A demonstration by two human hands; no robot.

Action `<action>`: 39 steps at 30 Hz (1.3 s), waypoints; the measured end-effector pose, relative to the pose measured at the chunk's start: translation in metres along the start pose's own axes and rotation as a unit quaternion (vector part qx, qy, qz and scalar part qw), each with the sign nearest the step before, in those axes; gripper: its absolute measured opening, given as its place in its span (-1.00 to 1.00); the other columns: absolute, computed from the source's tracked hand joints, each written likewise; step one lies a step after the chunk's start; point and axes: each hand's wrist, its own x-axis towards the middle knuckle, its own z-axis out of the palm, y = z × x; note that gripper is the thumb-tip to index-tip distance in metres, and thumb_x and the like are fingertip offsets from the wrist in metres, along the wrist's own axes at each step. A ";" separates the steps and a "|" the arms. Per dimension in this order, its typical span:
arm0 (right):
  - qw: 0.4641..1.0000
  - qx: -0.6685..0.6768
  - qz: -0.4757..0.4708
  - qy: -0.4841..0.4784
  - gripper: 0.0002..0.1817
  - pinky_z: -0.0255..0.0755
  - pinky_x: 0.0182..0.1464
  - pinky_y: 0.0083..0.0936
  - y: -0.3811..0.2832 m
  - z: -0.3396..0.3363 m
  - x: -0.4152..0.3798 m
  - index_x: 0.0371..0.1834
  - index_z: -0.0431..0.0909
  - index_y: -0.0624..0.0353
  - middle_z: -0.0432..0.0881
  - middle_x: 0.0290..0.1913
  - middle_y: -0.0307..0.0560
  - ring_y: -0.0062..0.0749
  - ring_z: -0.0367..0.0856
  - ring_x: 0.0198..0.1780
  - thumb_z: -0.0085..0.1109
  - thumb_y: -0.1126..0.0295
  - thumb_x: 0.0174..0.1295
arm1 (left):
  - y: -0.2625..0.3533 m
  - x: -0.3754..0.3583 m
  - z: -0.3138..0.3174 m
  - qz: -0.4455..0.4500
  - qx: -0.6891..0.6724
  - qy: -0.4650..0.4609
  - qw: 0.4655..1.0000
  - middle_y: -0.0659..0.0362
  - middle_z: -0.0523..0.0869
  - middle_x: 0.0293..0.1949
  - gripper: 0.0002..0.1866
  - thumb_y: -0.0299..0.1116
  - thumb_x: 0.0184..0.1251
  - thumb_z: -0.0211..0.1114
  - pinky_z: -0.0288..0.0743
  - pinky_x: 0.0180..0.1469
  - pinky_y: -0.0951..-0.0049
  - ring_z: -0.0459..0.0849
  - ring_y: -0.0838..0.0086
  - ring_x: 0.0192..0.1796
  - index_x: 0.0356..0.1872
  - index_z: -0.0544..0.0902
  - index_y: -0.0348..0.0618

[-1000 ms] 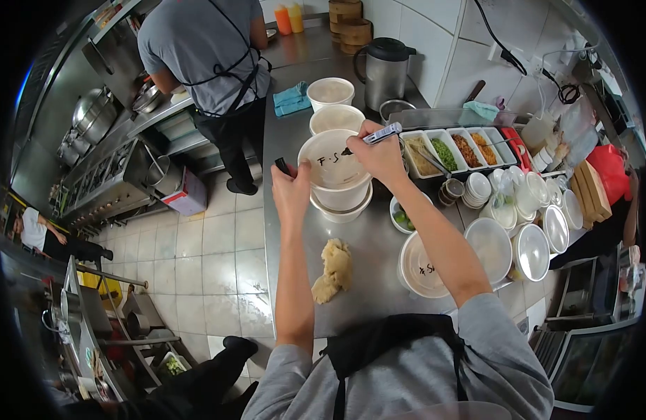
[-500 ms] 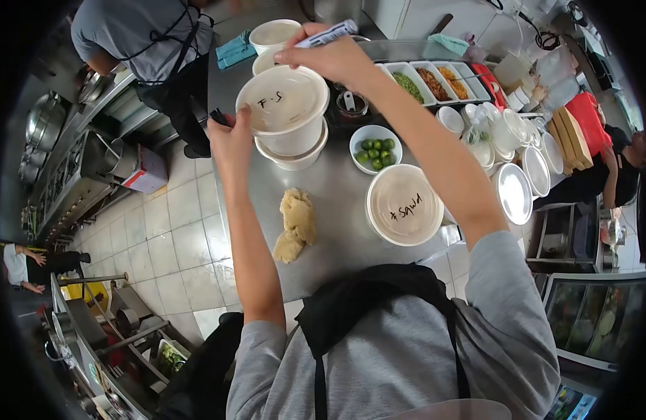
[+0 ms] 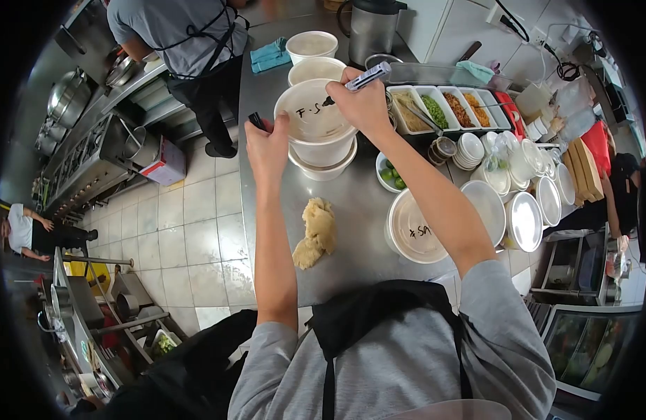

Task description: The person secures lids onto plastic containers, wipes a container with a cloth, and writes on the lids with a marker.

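Note:
A white round tub (image 3: 321,150) with a translucent lid (image 3: 316,128) stands on top of another tub (image 3: 326,170) on the steel table. Black letters reading "F-S" and a further stroke show on the lid. My right hand (image 3: 363,106) is closed around a white-and-black marker (image 3: 368,76), its tip at the end of the lettering. At the tub's left side, my left hand (image 3: 268,150) pinches a black marker cap (image 3: 256,121), its thumb against the lid's rim. A lump of pale dough (image 3: 317,234) lies in front of the stacked tubs.
A lettered tub (image 3: 409,231) and a bowl of green limes (image 3: 390,173) sit by my right forearm. Trays of chopped toppings (image 3: 435,110) and stacked lids (image 3: 524,220) line the right. Behind are more tubs (image 3: 313,45), a blue cloth (image 3: 269,55) and a person in an apron (image 3: 190,42).
My right hand has brought the marker down from above the tub's far rim to the lid, where another letter stroke shows. The whole view has shifted, placing the table further right.

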 end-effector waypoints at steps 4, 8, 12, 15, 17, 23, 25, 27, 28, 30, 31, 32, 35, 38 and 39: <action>0.998 -0.053 -0.033 -0.005 -0.72 0.26 -0.59 -0.39 0.001 0.000 -0.002 -0.79 0.31 0.28 0.38 -0.81 -0.03 -0.29 0.38 -0.73 0.08 0.31 -0.20 | 0.001 -0.001 0.001 -0.001 0.003 -0.005 1.000 0.06 0.53 -0.52 -0.55 -0.05 -0.01 0.25 0.38 -0.28 0.36 0.52 0.27 -0.41 -0.43 0.38 -0.29; 0.995 -0.085 -0.045 -0.016 -0.72 0.29 -0.58 -0.38 -0.002 -0.003 -0.001 -0.80 0.32 0.28 0.38 -0.81 0.01 -0.22 0.40 -0.73 0.08 0.30 -0.20 | 0.003 0.000 0.002 -0.007 0.000 -0.008 1.000 0.04 0.54 -0.50 -0.54 -0.05 -0.01 0.25 0.38 -0.26 0.36 0.52 0.27 -0.40 -0.42 0.38 -0.30; 0.998 -0.068 -0.011 0.001 -0.72 0.29 -0.58 -0.37 -0.004 -0.008 0.001 -0.80 0.33 0.28 0.39 -0.81 0.03 -0.17 0.41 -0.73 0.08 0.29 -0.21 | 0.001 0.000 0.000 0.000 0.008 0.003 1.000 0.05 0.54 -0.51 -0.54 -0.05 -0.01 0.25 0.39 -0.27 0.37 0.52 0.28 -0.41 -0.41 0.38 -0.30; 0.999 -0.051 -0.020 0.002 -0.73 0.20 -0.60 -0.51 -0.001 -0.006 0.002 -0.76 0.31 0.27 0.33 -0.80 -0.14 -0.47 0.26 -0.71 0.11 0.32 -0.17 | 0.003 0.000 0.000 -0.002 0.003 0.000 1.000 0.05 0.54 -0.51 -0.55 -0.05 -0.01 0.25 0.39 -0.28 0.38 0.52 0.29 -0.43 -0.42 0.38 -0.30; 0.996 -0.087 -0.024 -0.012 -0.73 0.21 -0.59 -0.50 -0.003 -0.009 0.002 -0.75 0.31 0.28 0.34 -0.79 -0.12 -0.45 0.26 -0.71 0.11 0.31 -0.17 | 0.003 -0.001 0.001 0.001 0.000 -0.001 1.000 0.05 0.54 -0.51 -0.55 -0.05 -0.01 0.25 0.39 -0.28 0.38 0.52 0.29 -0.43 -0.42 0.38 -0.30; 0.995 -0.094 -0.028 0.000 -0.72 0.23 -0.57 -0.44 0.001 -0.012 0.003 -0.74 0.31 0.29 0.34 -0.79 -0.08 -0.42 0.26 -0.71 0.09 0.30 -0.16 | 0.003 0.000 0.001 -0.003 0.002 -0.005 1.000 0.05 0.53 -0.52 -0.55 -0.07 -0.02 0.25 0.39 -0.28 0.37 0.52 0.29 -0.43 -0.42 0.38 -0.30; 0.995 -0.094 -0.026 0.012 -0.72 0.23 -0.57 -0.43 0.000 -0.013 0.003 -0.74 0.31 0.30 0.33 -0.79 -0.07 -0.41 0.25 -0.71 0.09 0.30 -0.16 | 0.004 -0.001 0.001 -0.003 0.004 -0.005 1.000 0.05 0.53 -0.52 -0.56 -0.07 -0.02 0.25 0.39 -0.29 0.37 0.51 0.29 -0.44 -0.42 0.38 -0.30; 0.996 -0.086 -0.012 0.015 -0.71 0.20 -0.58 -0.44 0.000 -0.012 0.002 -0.74 0.28 0.30 0.29 -0.79 -0.08 -0.43 0.21 -0.70 0.09 0.31 -0.15 | 0.004 -0.002 0.001 -0.003 -0.005 -0.003 1.000 0.06 0.52 -0.53 -0.56 -0.07 -0.02 0.25 0.38 -0.29 0.38 0.50 0.30 -0.44 -0.42 0.38 -0.31; 0.996 -0.085 -0.012 0.015 -0.71 0.20 -0.58 -0.44 0.000 -0.012 0.002 -0.74 0.28 0.30 0.29 -0.79 -0.08 -0.43 0.21 -0.70 0.09 0.31 -0.15 | 0.003 -0.002 0.001 -0.003 -0.005 -0.003 1.000 0.06 0.52 -0.53 -0.56 -0.07 -0.02 0.25 0.38 -0.29 0.38 0.50 0.30 -0.44 -0.42 0.38 -0.31; 0.994 -0.096 -0.031 0.039 -0.71 0.18 -0.58 -0.45 0.000 -0.012 0.002 -0.75 0.26 0.32 0.26 -0.79 -0.08 -0.45 0.18 -0.69 0.08 0.33 -0.15 | 0.003 -0.001 0.001 0.001 -0.014 -0.005 1.000 0.06 0.51 -0.52 -0.55 -0.07 -0.02 0.25 0.38 -0.29 0.39 0.50 0.30 -0.44 -0.42 0.38 -0.31; 0.994 -0.095 -0.031 0.039 -0.71 0.18 -0.58 -0.45 -0.001 -0.012 0.001 -0.75 0.26 0.32 0.26 -0.79 -0.08 -0.45 0.18 -0.69 0.08 0.33 -0.15 | 0.002 0.000 0.001 0.001 -0.014 -0.005 1.000 0.06 0.51 -0.52 -0.55 -0.07 -0.02 0.25 0.38 -0.29 0.39 0.50 0.30 -0.44 -0.42 0.38 -0.31; 0.995 -0.088 -0.028 0.040 -0.71 0.17 -0.58 -0.46 -0.001 -0.013 -0.001 -0.74 0.26 0.32 0.26 -0.79 -0.07 -0.45 0.18 -0.69 0.08 0.33 -0.14 | 0.002 0.000 0.001 -0.003 -0.015 -0.005 1.000 0.06 0.51 -0.52 -0.55 -0.07 -0.02 0.25 0.38 -0.29 0.39 0.49 0.30 -0.43 -0.42 0.37 -0.31; 0.996 -0.081 -0.017 0.038 -0.71 0.16 -0.58 -0.45 0.000 -0.014 -0.002 -0.75 0.25 0.32 0.24 -0.79 -0.07 -0.44 0.17 -0.69 0.08 0.34 -0.14 | 0.002 0.000 0.001 -0.005 -0.015 -0.003 1.000 0.06 0.51 -0.51 -0.55 -0.06 -0.03 0.25 0.38 -0.29 0.39 0.49 0.31 -0.44 -0.42 0.37 -0.31; 0.995 -0.085 -0.018 0.051 -0.71 0.14 -0.59 -0.43 0.004 -0.013 -0.001 -0.75 0.24 0.32 0.23 -0.79 -0.07 -0.43 0.15 -0.70 0.08 0.35 -0.14 | 0.002 0.000 0.002 -0.003 -0.014 0.000 1.000 0.07 0.50 -0.52 -0.55 -0.06 -0.02 0.25 0.38 -0.30 0.39 0.48 0.31 -0.44 -0.43 0.37 -0.30; 0.993 -0.090 -0.027 0.067 -0.71 0.14 -0.60 -0.43 0.003 -0.013 -0.001 -0.76 0.25 0.32 0.22 -0.80 -0.07 -0.42 0.15 -0.70 0.08 0.35 -0.14 | 0.002 0.000 0.002 -0.002 -0.016 0.000 1.000 0.08 0.49 -0.52 -0.55 -0.06 -0.02 0.25 0.38 -0.30 0.38 0.47 0.32 -0.45 -0.43 0.37 -0.30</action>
